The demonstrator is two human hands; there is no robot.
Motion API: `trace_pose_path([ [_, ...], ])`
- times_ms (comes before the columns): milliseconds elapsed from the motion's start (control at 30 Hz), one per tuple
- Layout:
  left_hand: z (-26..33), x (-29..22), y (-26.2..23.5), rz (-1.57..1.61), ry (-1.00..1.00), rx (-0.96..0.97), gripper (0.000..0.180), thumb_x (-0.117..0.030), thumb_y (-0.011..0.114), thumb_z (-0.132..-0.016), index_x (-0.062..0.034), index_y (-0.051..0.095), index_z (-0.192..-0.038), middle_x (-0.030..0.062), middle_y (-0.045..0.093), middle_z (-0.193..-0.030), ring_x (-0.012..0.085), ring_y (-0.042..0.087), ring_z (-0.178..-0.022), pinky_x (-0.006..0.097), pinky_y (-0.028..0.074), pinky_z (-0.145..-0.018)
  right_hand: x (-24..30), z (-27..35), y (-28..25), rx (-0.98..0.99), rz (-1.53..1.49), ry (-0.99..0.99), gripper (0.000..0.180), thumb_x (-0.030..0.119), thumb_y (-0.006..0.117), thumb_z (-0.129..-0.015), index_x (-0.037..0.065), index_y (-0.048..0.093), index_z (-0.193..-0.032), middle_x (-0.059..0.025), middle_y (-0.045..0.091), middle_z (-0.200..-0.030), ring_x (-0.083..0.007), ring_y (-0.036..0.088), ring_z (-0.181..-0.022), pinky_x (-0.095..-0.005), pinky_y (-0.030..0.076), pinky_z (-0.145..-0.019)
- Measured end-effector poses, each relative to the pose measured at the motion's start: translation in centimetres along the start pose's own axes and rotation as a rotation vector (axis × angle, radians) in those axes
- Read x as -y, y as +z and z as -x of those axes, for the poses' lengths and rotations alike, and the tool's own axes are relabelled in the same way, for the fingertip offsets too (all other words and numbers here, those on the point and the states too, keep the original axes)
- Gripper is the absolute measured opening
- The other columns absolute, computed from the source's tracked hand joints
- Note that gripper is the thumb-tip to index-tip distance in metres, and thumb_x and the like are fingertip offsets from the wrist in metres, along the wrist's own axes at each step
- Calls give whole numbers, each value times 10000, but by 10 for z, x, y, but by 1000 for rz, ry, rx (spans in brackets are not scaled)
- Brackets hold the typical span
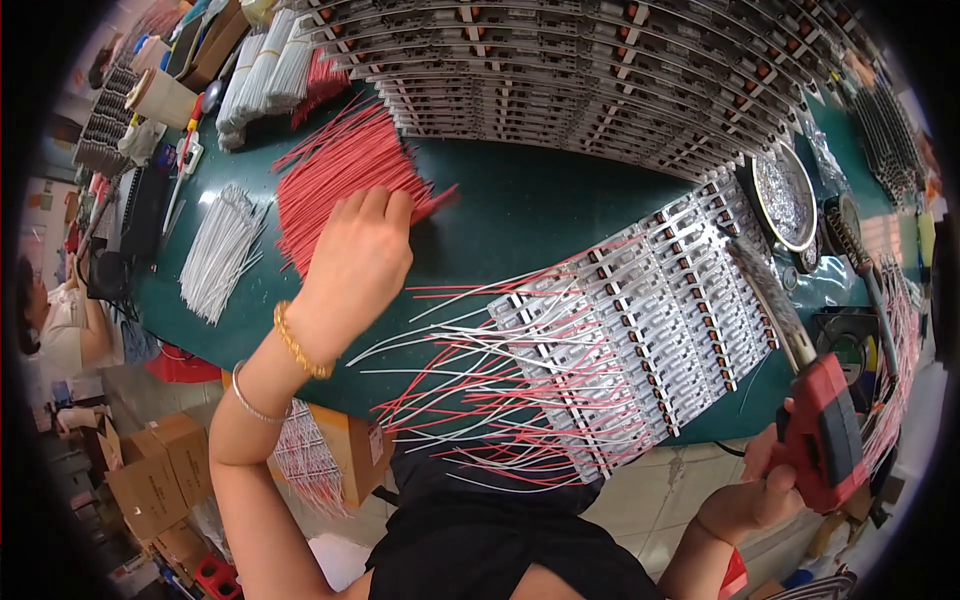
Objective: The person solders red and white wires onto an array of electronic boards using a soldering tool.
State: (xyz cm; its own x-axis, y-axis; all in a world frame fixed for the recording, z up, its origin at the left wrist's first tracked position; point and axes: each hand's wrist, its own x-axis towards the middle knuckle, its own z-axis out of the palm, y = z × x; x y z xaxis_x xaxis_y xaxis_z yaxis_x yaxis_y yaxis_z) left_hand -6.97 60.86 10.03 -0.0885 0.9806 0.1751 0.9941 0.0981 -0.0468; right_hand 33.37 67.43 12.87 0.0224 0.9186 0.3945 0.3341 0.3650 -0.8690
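Observation:
My left hand (365,245), with a gold bracelet and a bangle on its arm, reaches over the pile of red wires (340,170). Its fingers are curled closed at the pile's near right side, where the fingertips are partly hidden among the wires. A soldering gun (825,430) with a red and black handle is gripped in my right hand (765,485). Its grey barrel points up and left to the right side of a panel of small metal parts (650,320). Red and white wires (480,380) stick out from the panel's left side, some over the table's front edge.
White wires (222,255) lie left of the red pile, with white bundles (265,75) behind. A tall stack of metal panels (570,80) rises at the back. An oval dish (785,195) stands right. Cardboard boxes (155,475) sit on the floor; another person (75,320) is far left.

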Motion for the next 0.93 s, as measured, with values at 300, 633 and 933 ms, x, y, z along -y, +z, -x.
trace_pose_path([
  [300,-9,10,-5,491,-258,-131,69,-49,631,-825,10,614,-857,160,622,-791,321,608,-700,385,469,-634,-13,16,-5,97,-106,28,868,602,672,-783,-148,500,-1184,-3,463,-496,-87,415,-394,-224,259,-397],
  [633,-42,-49,-42,723,-145,-20,80,-38,651,-818,38,625,-811,129,612,-743,223,587,-624,320,444,-584,-17,17,-2,292,-285,244,882,596,653,-802,-140,427,-1232,-5,447,-485,-94,414,-375,-238,329,-395],
  [933,-75,-123,-1,991,-165,123,144,-109,662,-852,26,624,-816,126,636,-743,205,629,-657,328,496,-612,-14,9,15,303,-288,452,927,668,593,-791,-119,427,-1251,0,415,-484,-99,406,-376,-251,339,-401],
])
